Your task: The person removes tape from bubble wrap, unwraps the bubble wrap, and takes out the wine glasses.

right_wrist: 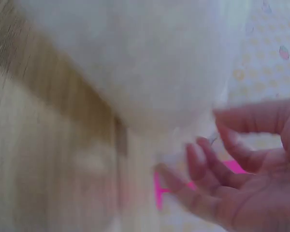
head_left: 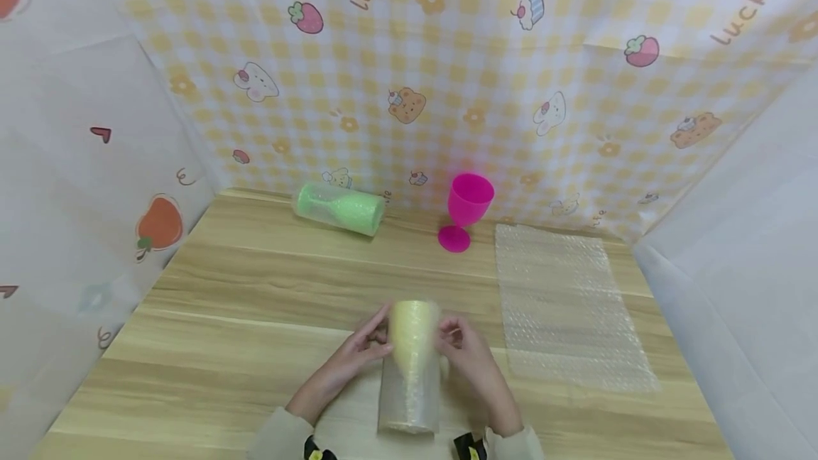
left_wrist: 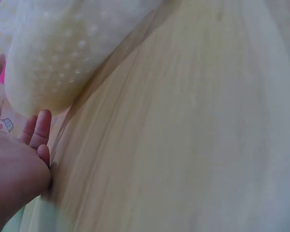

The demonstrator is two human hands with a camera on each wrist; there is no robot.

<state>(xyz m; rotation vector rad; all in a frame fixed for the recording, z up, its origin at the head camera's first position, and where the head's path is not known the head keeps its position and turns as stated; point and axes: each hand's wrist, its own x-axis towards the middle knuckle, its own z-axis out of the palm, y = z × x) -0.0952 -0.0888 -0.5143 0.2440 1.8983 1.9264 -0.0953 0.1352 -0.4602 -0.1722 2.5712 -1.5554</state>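
A yellow goblet point(head_left: 409, 336), rolled in clear bubble wrap point(head_left: 409, 407), lies in front of me with its bowl end away from me. My left hand point(head_left: 358, 353) is at its left side, thumb and fingertips against the bowl end. In the left wrist view, the left fingers point(left_wrist: 41, 130) are fairly straight beside the bubbly roll. My right hand point(head_left: 466, 350) is at the right side, where thumb and forefinger pinch the wrap's edge. The right wrist view, partly blurred, shows the other right fingers point(right_wrist: 198, 193) loosely bent and spread apart.
A pink goblet point(head_left: 469, 201) stands upright near the back wall. Left of it, a wrapped green goblet point(head_left: 341, 208) lies on its side. A flat bubble wrap sheet point(head_left: 569, 304) covers part of the wooden table point(head_left: 255, 289) at right. Printed cloth point(head_left: 434, 55) hangs behind.
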